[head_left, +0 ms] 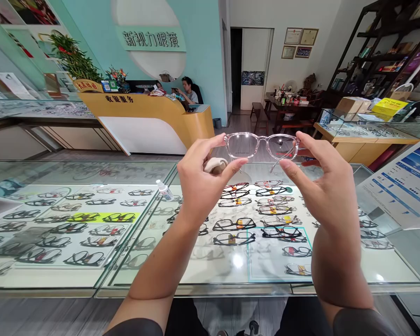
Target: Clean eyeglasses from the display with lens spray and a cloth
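Observation:
I hold a pair of clear-framed glasses [261, 145] up in front of me with both hands. My left hand [201, 182] pinches the left end of the frame between thumb and forefinger, and a beige cloth [215, 164] is tucked in its palm. My right hand [318, 179] pinches the right end of the frame the same way. The glasses hang above a glass display counter [154, 285] filled with several rows of spectacle frames.
A small white bottle [164, 190] lies on the counter glass left of my left hand. A blue and white printed sheet [404, 184] leans at the right. A person sits behind the yellow reception desk [150, 119] at the back. Dark shelves [381, 51] stand far right.

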Available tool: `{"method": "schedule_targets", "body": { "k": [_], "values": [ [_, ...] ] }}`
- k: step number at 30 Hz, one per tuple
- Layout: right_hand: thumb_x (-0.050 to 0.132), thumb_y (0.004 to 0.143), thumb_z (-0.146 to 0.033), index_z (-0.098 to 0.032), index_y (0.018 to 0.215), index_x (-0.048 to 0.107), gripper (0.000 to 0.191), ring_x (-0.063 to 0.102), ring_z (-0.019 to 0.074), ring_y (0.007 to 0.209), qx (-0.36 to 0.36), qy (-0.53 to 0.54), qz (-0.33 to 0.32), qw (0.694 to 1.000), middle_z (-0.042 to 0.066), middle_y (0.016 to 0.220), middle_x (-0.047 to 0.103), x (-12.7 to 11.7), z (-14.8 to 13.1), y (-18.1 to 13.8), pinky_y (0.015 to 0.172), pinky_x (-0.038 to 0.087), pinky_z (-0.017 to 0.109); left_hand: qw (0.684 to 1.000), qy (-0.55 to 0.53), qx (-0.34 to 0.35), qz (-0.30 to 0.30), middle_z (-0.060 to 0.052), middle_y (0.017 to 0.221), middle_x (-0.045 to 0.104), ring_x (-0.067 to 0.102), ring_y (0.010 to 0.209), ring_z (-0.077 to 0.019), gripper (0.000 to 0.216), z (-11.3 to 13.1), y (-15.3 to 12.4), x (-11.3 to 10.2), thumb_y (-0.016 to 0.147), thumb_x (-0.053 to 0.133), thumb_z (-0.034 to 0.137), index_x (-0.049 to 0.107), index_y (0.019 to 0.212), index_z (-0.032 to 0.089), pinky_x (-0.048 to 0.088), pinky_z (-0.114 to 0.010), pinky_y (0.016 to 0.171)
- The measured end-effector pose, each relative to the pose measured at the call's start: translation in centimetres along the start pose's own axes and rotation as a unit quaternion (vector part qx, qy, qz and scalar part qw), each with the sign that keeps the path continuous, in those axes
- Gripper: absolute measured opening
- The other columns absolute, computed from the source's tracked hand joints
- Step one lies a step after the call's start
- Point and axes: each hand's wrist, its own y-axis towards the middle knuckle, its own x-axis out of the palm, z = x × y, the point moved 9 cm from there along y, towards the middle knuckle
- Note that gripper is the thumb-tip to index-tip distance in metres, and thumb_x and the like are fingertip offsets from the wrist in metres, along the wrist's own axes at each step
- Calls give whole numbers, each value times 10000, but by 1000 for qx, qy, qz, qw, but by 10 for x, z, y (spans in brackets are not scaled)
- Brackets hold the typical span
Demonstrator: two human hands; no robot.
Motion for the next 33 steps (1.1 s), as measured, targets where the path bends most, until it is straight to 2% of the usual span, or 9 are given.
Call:
{"method": "schedule_targets", "body": {
  "k": [6,10,21,28,33],
  "values": [
    [665,1000,-427,-311,1456,648,470,718,297,1089,1,20,7,1000,106,1263,733,1,-4,-2,946,615,533,999,-30,-23,-1,-82,1169,763,656,734,-150,516,-7,4,-3,818,855,602,759,1232,310,506,-327,576],
    [659,1003,-430,-316,1471,635,481,711,295,1094,-1,26,11,1000,104,1263,726,2,-5,-3,945,617,534,999,-30,-20,3,-90,1161,763,681,803,-172,507,-7,5,-4,815,861,593,766,1224,310,530,-331,604],
    [643,1011,-433,-346,1486,619,484,697,320,1166,-7,12,15,1000,108,1268,721,1,-6,-4,945,629,569,999,-23,-25,-4,-92,1192,772,632,677,-137,536,-8,4,-3,812,850,621,766,1251,325,518,-337,581],
    [636,1008,-423,-341,1486,621,486,696,323,1147,-5,2,20,1000,114,1246,717,-1,-8,-4,937,628,571,999,-31,-31,-3,-78,1128,776,667,710,-155,536,-9,4,-3,813,826,668,771,1213,315,535,-340,589],
    [618,1018,-433,-310,1496,615,493,701,317,1166,5,14,-10,1000,116,1257,728,7,-3,-3,960,619,554,1000,1,-1,23,-73,1125,766,691,823,-187,522,-1,4,-10,802,841,655,768,1191,313,573,-372,690]
  ]
}}
